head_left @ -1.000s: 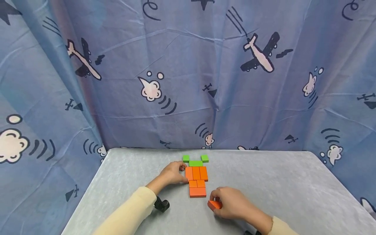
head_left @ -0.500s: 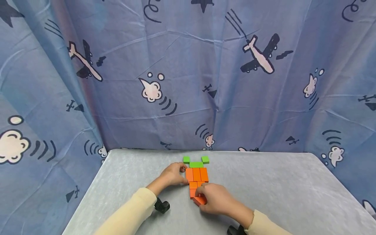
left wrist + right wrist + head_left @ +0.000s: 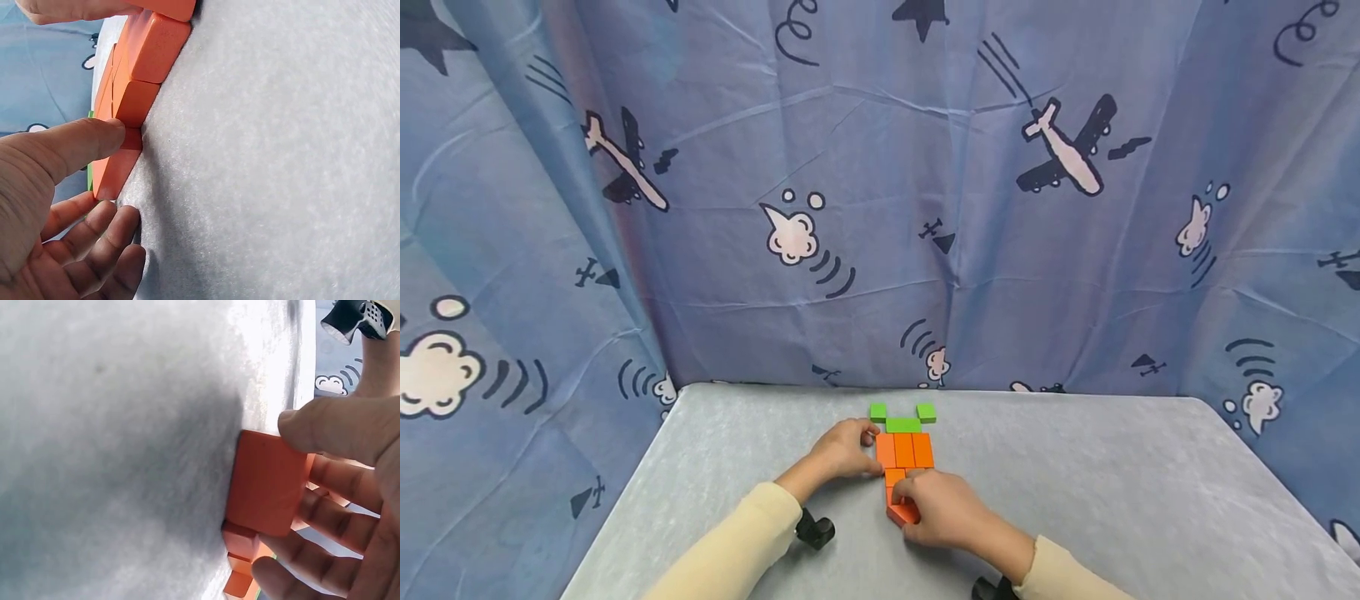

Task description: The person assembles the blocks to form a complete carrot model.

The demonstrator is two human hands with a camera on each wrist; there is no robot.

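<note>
Flat orange blocks (image 3: 904, 450) lie side by side in a row on the table. Smaller orange blocks (image 3: 894, 477) continue the shape toward the front, partly covered by my right hand (image 3: 947, 508). That hand grips a red-orange block (image 3: 269, 484) between thumb and fingers, at the front end of the arrangement. In the right wrist view, its broad face stands beside another orange block (image 3: 240, 540). My left hand (image 3: 842, 450) rests at the left side of the row; its thumb and index fingertip touch the leftmost block (image 3: 115, 175), the other fingers loosely bent.
Beyond the orange row lies a green bar (image 3: 903, 425), with small green blocks (image 3: 878, 412) at its two far corners. A grey-white table (image 3: 1060, 475) extends to both sides. Behind it hangs a blue curtain (image 3: 865, 208) printed with airplanes.
My right hand has carried the red-orange block leftward from the right of the arrangement to its front end. The left hand has stayed beside the orange row.
</note>
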